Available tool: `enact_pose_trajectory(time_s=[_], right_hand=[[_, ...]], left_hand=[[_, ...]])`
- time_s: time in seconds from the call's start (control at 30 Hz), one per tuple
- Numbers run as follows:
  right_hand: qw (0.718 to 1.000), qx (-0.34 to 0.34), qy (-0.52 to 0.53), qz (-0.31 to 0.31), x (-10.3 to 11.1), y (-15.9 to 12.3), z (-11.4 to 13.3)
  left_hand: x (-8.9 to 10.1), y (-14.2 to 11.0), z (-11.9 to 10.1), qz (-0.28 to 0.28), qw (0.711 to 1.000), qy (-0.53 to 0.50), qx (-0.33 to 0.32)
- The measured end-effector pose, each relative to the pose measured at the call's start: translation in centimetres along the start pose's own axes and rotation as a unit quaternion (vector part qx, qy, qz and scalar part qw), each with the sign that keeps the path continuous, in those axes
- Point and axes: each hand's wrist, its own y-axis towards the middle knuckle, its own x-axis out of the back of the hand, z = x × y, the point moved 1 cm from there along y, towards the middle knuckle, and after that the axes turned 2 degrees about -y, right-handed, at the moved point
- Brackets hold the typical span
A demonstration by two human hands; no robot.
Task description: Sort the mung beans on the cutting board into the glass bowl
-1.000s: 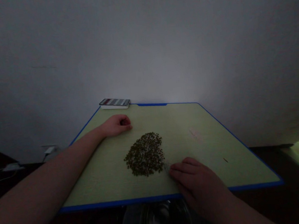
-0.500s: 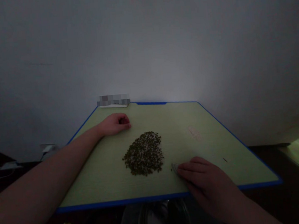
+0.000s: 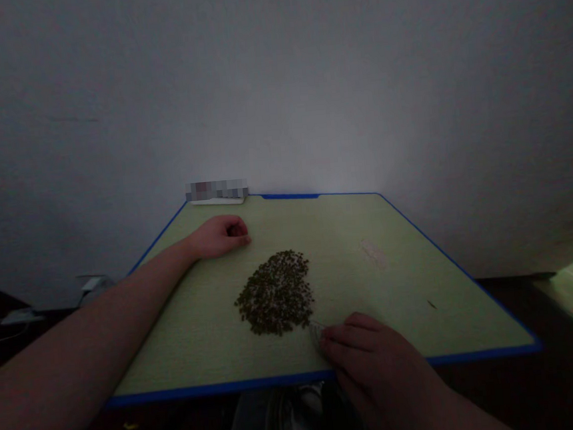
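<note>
On the pale green table a heap of small dark green-brown pieces (image 3: 276, 295), like seeds or beans, lies spread in a rough patch. Beside its lower right edge, my right hand (image 3: 369, 351) pinches a small, thin, pale, partly see-through piece (image 3: 317, 336), whose kind I cannot make out. The piece's tip reaches the edge of the heap. My left hand (image 3: 219, 236) rests on the table beyond the heap's upper left, fingers curled loosely towards the thumb, with nothing visible in them.
A blue edge borders the table (image 3: 337, 224). Pale scraps (image 3: 373, 253) and a thin dark sliver (image 3: 431, 305) lie to the right. A white object (image 3: 217, 197), blurred out, stands at the back left against the wall. Below the front edge is a round metal vessel (image 3: 298, 421).
My right hand has moved left with the pale piece, bringing it up to the heap's lower right edge. My left hand stays where it was.
</note>
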Motion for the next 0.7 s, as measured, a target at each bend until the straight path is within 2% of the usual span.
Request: enact_pose_trajectory(time_s=[0.37, 0.6, 0.7], right_hand=[[0.995, -0.088, -0.045, 0.004, 0.8, 0.0, -2.5], [0.999, -0.032, -0.003, 0.03, 0.6, 0.1, -1.6], [0.999, -0.033, -0.001, 0.036, 0.2, 0.7, -1.2]], left_hand=[[0.0, -0.7, -0.2, -0.012, 1.0, 0.002, -0.008], [0.0, -0.3, 0.2, -0.007, 1.0, 0.011, -0.011], [0.0, -0.4, -0.1, -0.004, 1.0, 0.014, -0.012]])
